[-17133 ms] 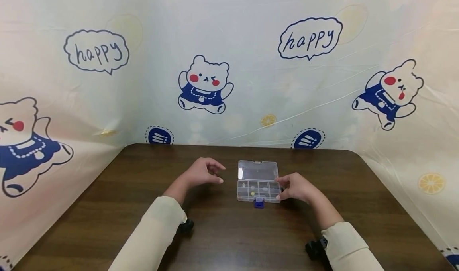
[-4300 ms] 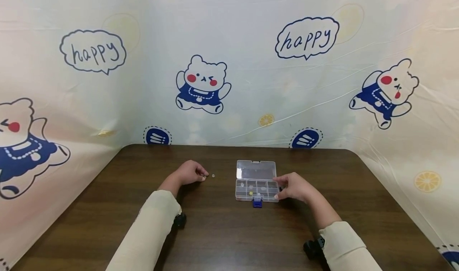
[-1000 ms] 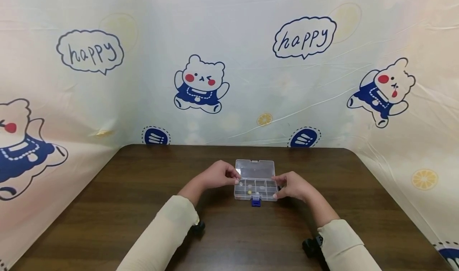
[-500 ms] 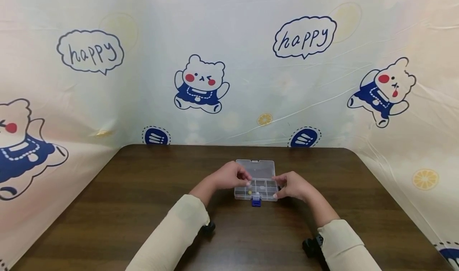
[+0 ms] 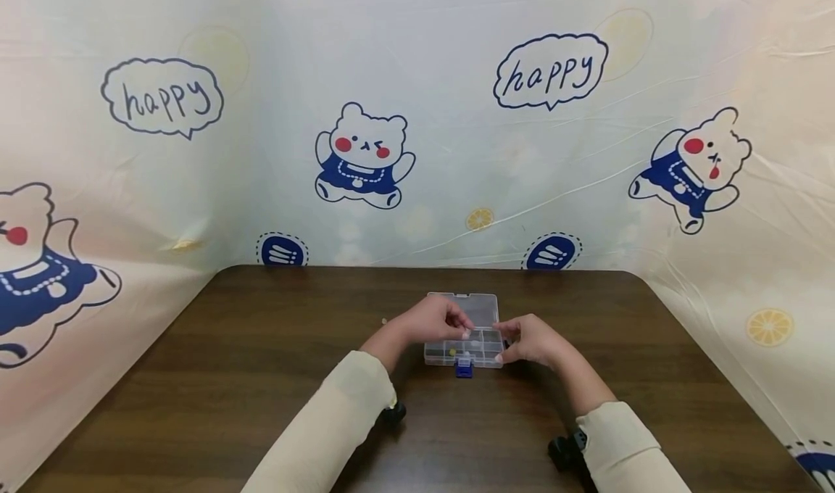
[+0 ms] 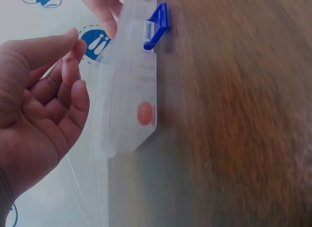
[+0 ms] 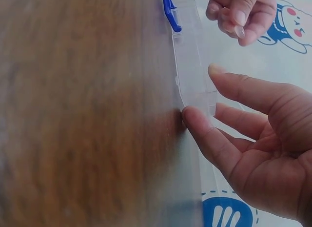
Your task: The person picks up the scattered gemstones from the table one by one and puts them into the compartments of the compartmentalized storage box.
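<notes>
A clear plastic compartment box (image 5: 438, 360) stands on the table with its lid (image 5: 483, 308) up and a blue latch (image 5: 464, 369) at the front. Over its middle compartments my left hand (image 5: 432, 320) pinches a small clear bead (image 7: 239, 31) between thumb and fingers. My right hand (image 5: 536, 339) holds the box's right end, thumb at the near corner and fingers at the far one. A yellow bead (image 5: 453, 352) lies in a front compartment, and a reddish oval bead (image 6: 145, 113) shows through the wall at the left end. The left hand hides several compartments.
Behind the left wrist, a small whitish bead (image 5: 384, 321) lies on the brown wooden table (image 5: 261, 377). A printed cloth (image 5: 457, 152) hangs beyond the table's far edge and along both sides.
My left hand has gone from the loose beads on the left to the box, then rightward over its compartments. The right hand stays on the box's right end.
</notes>
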`<action>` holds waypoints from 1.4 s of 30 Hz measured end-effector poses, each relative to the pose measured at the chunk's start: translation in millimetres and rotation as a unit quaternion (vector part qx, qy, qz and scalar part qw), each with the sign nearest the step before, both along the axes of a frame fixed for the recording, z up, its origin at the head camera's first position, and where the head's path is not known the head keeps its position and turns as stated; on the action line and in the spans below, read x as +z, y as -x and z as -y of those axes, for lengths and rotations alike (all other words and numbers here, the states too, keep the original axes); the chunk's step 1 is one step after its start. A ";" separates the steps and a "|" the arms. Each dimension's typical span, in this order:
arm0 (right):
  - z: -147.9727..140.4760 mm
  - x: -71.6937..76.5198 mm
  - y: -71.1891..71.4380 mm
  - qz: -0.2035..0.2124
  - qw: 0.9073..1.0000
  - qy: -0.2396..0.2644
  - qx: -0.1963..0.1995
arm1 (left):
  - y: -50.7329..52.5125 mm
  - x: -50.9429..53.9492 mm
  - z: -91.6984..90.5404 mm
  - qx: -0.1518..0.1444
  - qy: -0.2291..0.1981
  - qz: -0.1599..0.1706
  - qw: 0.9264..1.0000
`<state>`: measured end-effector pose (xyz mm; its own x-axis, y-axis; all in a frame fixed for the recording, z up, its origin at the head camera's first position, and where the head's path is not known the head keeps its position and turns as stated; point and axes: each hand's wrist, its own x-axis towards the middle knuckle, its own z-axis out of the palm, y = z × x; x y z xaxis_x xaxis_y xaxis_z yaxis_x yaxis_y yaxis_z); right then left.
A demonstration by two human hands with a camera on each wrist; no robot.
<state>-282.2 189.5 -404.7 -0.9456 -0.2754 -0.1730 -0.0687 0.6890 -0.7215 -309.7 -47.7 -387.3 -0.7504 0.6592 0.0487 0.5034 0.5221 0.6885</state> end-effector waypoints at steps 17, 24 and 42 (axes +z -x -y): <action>-2.9 -0.8 1.5 -0.002 1.000 0.001 0.001 | 7.2 -0.5 -17.7 -0.014 0.023 0.001 1.000; -3.1 -2.1 2.0 -0.004 1.000 0.003 0.011 | 10.1 -1.8 -22.4 -0.001 0.028 0.015 0.999; -2.9 -2.8 1.7 -0.011 1.000 0.002 0.014 | 16.5 -7.8 -37.1 0.031 0.033 0.033 0.998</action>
<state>-283.9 192.4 -407.5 -0.9412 -0.3023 -0.1507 -0.1041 0.6840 -0.7220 -326.2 -10.6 -395.1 -0.7897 0.6120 -0.0441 0.4239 0.5962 0.6818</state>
